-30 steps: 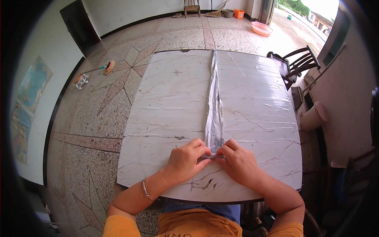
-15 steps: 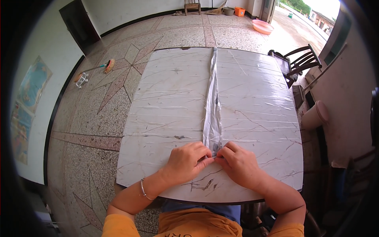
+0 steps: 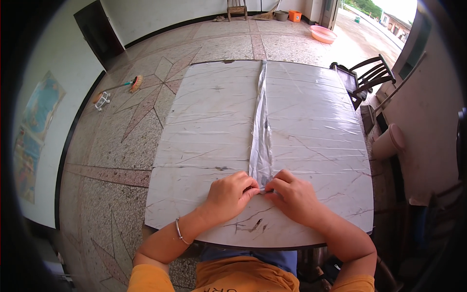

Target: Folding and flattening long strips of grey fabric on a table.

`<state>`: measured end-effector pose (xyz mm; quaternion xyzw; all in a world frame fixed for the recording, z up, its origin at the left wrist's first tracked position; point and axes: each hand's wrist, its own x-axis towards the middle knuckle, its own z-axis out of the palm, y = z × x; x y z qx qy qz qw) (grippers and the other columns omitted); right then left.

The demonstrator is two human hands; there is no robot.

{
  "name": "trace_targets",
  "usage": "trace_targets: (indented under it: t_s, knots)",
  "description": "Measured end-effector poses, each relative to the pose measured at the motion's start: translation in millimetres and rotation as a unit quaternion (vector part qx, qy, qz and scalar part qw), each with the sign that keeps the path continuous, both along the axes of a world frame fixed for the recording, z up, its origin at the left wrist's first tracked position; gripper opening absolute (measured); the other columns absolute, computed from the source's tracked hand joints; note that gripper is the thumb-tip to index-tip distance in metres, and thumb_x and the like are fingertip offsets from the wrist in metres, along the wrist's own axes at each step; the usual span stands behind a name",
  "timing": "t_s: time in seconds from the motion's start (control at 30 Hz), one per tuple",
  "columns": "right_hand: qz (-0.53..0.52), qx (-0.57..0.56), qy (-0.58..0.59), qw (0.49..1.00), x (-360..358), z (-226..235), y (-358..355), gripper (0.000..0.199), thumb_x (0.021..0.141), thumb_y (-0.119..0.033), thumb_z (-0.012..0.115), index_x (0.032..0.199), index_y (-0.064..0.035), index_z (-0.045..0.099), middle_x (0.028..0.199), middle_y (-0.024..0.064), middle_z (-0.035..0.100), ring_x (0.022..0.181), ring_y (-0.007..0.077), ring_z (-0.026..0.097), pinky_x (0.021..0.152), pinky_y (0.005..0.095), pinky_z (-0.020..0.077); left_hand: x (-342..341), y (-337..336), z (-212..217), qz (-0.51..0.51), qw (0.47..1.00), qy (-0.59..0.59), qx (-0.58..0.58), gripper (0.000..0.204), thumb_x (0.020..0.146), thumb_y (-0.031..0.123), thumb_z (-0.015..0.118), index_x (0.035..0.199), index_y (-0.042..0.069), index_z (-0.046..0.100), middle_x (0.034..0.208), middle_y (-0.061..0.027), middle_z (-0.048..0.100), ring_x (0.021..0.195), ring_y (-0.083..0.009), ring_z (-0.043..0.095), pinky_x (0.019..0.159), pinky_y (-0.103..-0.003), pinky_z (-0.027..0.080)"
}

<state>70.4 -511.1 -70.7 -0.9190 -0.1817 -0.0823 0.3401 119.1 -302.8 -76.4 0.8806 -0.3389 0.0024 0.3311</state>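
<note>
A long, narrow strip of thin silvery-white fabric [image 3: 261, 141] runs down the middle of the table from its far edge toward me. It looks folded lengthwise and creased, wider at the near end. My left hand [image 3: 227, 194] pinches the near end's left corner between thumb and fingers. On the other corner my right hand [image 3: 293, 195] is closed in a similar pinch. Between the two hands a short bit of the strip's end shows. A bracelet [image 3: 181, 231] circles my left wrist. The fingertips partly hide the edge they hold.
The marble-patterned table [image 3: 209, 117] has a wrinkled glossy covering and dark marks near me. A dark wooden chair [image 3: 362, 78] stands at its far right, beside a pale bin [image 3: 388, 142]. A broom [image 3: 136, 83] lies on the floor at left; a pink basin [image 3: 323, 34] sits beyond.
Both hands have shifted very slightly away from me, still pinching the strip's near end. The strip lies almost as before.
</note>
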Motion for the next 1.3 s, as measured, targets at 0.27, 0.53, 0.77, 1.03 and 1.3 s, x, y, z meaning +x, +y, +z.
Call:
trace_targets:
  t_s: [0.27,0.53,0.77,1.03,1.3]
  knots:
    - [-0.031,-0.021,0.045,0.998,7,2,6,0.008,0.089,-0.018,0.067,0.090,-0.0101,0.065,0.087,0.0090,0.062,0.076,0.0335,0.063,0.064,0.0422,0.0506,-2,-2,-3,0.015,0.999,-0.011,-0.037,0.013,0.083,0.015,0.075,0.092,0.010,0.068,0.093,-0.0053,0.063,0.076,-0.0261,0.065,0.066,-0.037,0.053]
    - [-0.058,-0.030,0.006,0.998,4,-1,7,0.008,0.087,-0.016,0.069,0.093,-0.0120,0.066,0.087,0.0086,0.061,0.074,0.0331,0.063,0.062,0.0421,0.0507,0,-1,0,-0.029,0.996,-0.088,-0.018,0.014,0.080,0.012,0.076,0.093,0.009,0.070,0.093,-0.0057,0.064,0.089,-0.0265,0.063,0.074,-0.036,0.053]
    - [-0.002,-0.024,0.002,1.000,-5,4,4,0.012,0.083,-0.015,0.074,0.090,-0.0105,0.066,0.090,0.0072,0.061,0.072,0.0301,0.063,0.062,0.0400,0.0515,3,4,1,-0.057,0.998,-0.037,-0.009,0.013,0.081,0.012,0.075,0.093,0.008,0.070,0.092,-0.0060,0.064,0.087,-0.0266,0.064,0.074,-0.037,0.053]
    - [-0.040,-0.026,0.036,0.998,-4,5,9,0.010,0.089,-0.017,0.068,0.093,-0.0086,0.063,0.093,0.0077,0.059,0.077,0.0318,0.064,0.063,0.0417,0.0516,3,0,-2,-0.014,0.998,-0.013,-0.052,0.014,0.082,0.014,0.076,0.093,0.008,0.071,0.092,-0.0053,0.064,0.076,-0.0241,0.066,0.067,-0.035,0.053]
    - [-0.017,-0.052,0.033,0.998,-7,8,8,0.012,0.088,-0.018,0.069,0.095,-0.0091,0.064,0.095,0.0063,0.059,0.083,0.0291,0.064,0.064,0.0405,0.0521,1,5,0,-0.049,0.996,-0.065,-0.042,0.025,0.072,0.015,0.083,0.094,0.011,0.071,0.092,-0.0048,0.062,0.085,-0.0251,0.063,0.072,-0.036,0.053]
